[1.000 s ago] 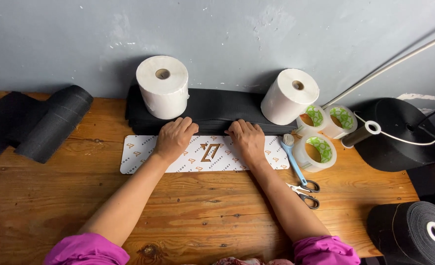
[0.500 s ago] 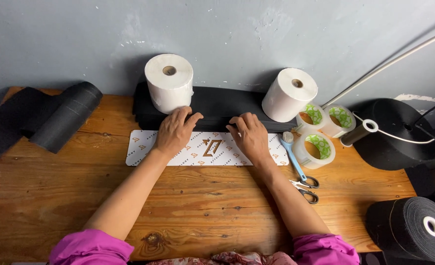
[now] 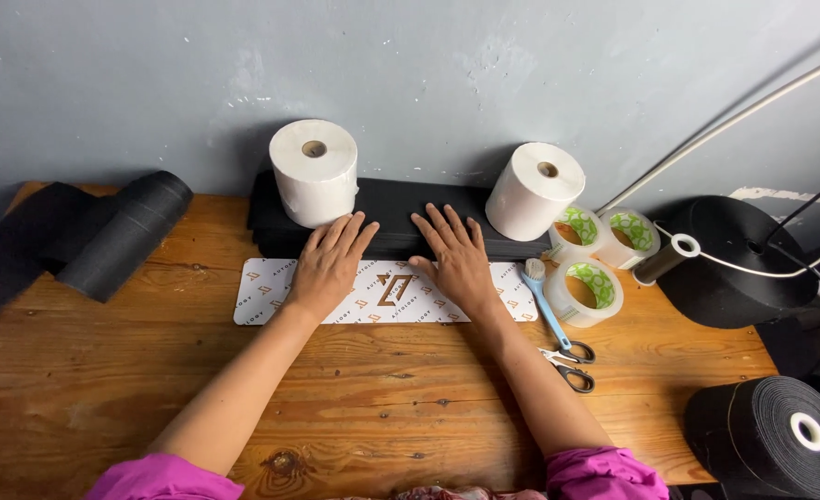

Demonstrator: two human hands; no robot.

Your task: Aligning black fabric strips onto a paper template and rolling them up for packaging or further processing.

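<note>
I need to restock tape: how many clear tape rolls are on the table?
3: two side by side at the back, one in front, beside the right white paper roll. More may be hidden.

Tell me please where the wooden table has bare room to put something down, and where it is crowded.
Bare wood lies in front of the white printed card, between it and the near edge of the table, left of the left hand. Another patch lies between the forearms. The right side is crowded: tape rolls, brush, scissors and black rolls.
</note>
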